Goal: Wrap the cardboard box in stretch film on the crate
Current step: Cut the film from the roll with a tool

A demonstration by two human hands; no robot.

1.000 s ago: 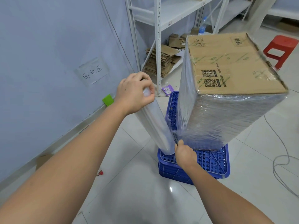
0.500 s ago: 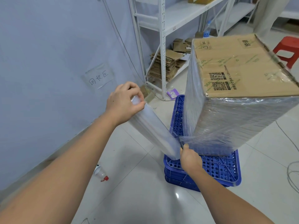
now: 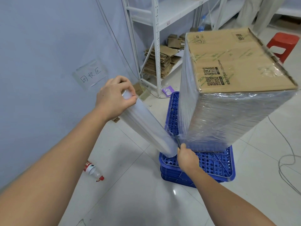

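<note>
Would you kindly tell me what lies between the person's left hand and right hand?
In the head view, the stretch film roll spans the gap: the left hand grips its upper end, and its lower end sits by the right hand, near the blue crate.

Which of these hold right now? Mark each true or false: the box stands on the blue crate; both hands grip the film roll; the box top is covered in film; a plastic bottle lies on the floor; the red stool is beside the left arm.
1. The cardboard box stands on the blue crate. True.
2. Both hands grip the stretch film roll. False: the left hand grips its upper end; the right hand holds a dark tool at the film.
3. The box top is covered in film. False: bare cardboard.
4. A plastic bottle lies on the floor. True.
5. The red stool is beside the left arm. False: far right, behind the box.
</note>
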